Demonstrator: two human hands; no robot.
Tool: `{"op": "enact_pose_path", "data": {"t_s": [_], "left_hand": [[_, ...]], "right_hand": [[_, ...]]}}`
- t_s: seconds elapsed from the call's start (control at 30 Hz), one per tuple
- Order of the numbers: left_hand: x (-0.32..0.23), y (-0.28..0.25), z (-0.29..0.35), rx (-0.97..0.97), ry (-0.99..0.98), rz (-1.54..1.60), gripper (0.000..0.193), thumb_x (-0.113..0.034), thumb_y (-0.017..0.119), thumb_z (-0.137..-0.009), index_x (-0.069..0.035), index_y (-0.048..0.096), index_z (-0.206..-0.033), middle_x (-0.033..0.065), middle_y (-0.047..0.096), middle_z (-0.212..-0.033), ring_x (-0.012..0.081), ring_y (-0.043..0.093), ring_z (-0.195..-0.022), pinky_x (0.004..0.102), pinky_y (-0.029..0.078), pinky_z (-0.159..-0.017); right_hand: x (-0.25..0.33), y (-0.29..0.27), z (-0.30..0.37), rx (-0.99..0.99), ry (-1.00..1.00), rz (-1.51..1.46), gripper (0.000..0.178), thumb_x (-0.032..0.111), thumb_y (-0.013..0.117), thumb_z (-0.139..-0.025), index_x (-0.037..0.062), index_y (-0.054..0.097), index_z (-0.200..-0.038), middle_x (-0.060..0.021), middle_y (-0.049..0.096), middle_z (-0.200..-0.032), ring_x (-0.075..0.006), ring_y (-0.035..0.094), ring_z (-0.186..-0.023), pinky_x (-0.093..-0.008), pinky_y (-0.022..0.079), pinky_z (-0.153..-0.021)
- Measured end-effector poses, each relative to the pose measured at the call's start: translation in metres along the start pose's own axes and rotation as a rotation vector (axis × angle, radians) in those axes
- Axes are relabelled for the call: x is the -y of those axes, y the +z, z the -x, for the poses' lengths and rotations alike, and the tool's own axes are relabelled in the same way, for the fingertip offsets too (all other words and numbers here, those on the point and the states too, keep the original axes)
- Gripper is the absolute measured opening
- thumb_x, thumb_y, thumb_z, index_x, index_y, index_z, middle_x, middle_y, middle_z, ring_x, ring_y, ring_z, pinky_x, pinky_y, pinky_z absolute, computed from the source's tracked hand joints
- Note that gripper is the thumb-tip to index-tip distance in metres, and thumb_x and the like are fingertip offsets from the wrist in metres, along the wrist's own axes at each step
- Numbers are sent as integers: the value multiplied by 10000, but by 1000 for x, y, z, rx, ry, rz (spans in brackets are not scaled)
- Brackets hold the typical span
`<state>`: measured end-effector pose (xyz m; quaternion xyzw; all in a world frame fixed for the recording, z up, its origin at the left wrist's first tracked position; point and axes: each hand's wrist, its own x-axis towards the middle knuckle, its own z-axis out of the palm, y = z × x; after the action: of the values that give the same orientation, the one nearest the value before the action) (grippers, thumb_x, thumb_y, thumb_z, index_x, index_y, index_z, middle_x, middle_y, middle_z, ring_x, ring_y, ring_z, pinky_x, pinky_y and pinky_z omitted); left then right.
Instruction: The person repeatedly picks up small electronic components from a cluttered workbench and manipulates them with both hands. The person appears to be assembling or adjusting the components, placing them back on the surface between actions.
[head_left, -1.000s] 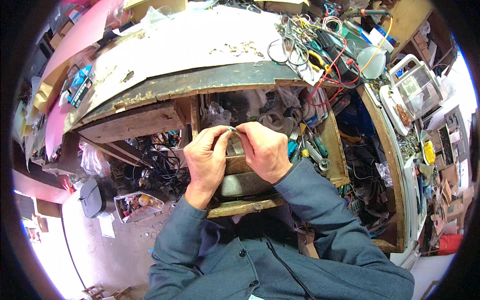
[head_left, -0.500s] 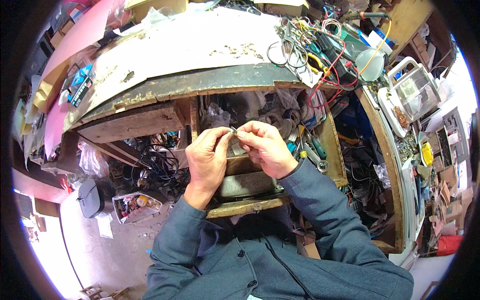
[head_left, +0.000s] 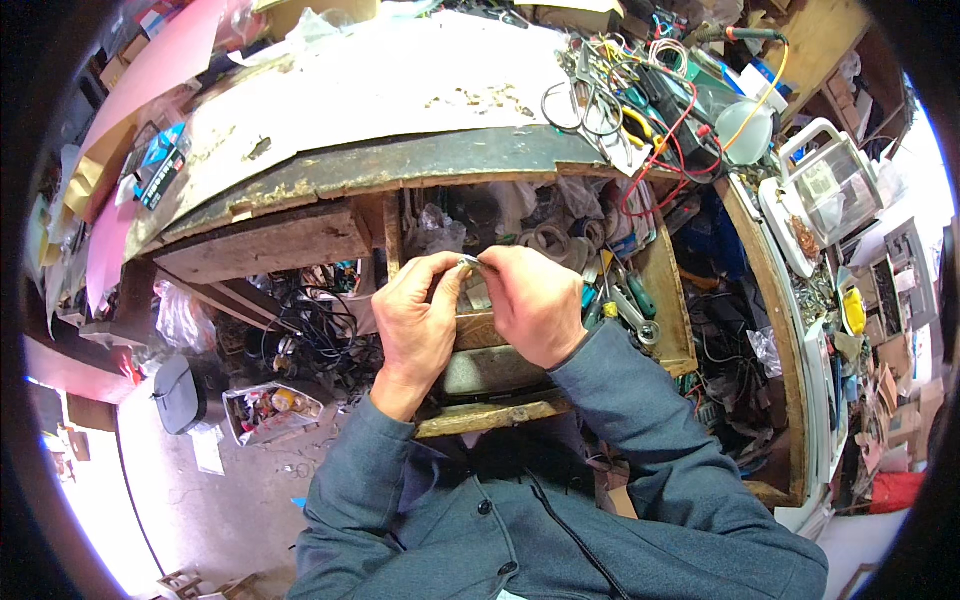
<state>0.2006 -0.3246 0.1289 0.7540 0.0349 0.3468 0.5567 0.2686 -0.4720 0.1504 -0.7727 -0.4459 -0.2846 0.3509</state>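
A small metallic piece (head_left: 470,262), too small to name, sits between my fingertips above an open wooden drawer (head_left: 500,413). My left hand (head_left: 418,318) pinches it from the left, thumb against forefinger. From the right, my right hand (head_left: 537,303) closes on the same piece, its knuckles turned up so that most of its fingers are hidden. Beneath and beyond my hands the drawer holds rolls of tape (head_left: 548,243), clear plastic bags and, at its right, several hand tools such as a green-handled screwdriver (head_left: 640,296).
The workbench (head_left: 400,85) beyond the drawer carries a white sheet with crumbs. Scissors (head_left: 590,110), red wires (head_left: 660,175) and pliers crowd its right end. Black cables (head_left: 320,325) hang at the left, above a bin of scraps (head_left: 272,412). A clear-lidded box (head_left: 830,185) stands at far right.
My right hand has rolled over, knuckles up, at the small piece. My left hand keeps nearly the same pinch and place.
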Motion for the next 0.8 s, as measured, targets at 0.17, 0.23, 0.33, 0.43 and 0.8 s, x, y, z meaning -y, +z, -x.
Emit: {"op": "enact_pose_path", "data": {"t_s": [0.17,0.23,0.33,0.43,0.8], "left_hand": [[-3,1,-2,-10,60,-62,120,23,748,-920,3,772,-1035,101,769,-908,145,708,-791,287,554,-718],[-3,1,-2,-8,89,-84,120,23,748,-917,2,770,-1033,102,766,-905,151,708,-783,287,552,-712],[-1,1,-2,5,101,-85,118,13,747,-916,-6,747,-1033,131,754,-933,228,730,-808,327,566,-718],[-3,0,-4,36,104,-108,122,10,743,-917,-10,736,-1038,149,747,-951,266,741,-821,349,573,-721],[-3,2,-3,47,-95,67,106,0,735,-945,17,767,-1045,88,785,-932,138,739,-832,274,570,-750]], "right_hand": [[-11,2,3,192,855,-1128,93,129,704,-1015,51,677,-1057,26,637,-808,-30,536,-665,-199,429,-577],[-14,-9,-1,305,1101,-1297,101,169,687,-1031,71,679,-1054,40,610,-774,-19,467,-577,-190,340,-488],[-16,-10,0,320,1180,-1438,107,187,670,-1043,85,677,-1075,42,593,-774,13,386,-538,-170,277,-455],[-19,-11,1,323,1177,-1431,80,152,671,-1038,86,679,-1082,36,608,-779,-14,439,-553,-183,327,-482],[-2,-1,1,20,78,58,136,65,734,-881,83,661,-994,-115,677,-830,-307,696,-752,-408,551,-639]]}}
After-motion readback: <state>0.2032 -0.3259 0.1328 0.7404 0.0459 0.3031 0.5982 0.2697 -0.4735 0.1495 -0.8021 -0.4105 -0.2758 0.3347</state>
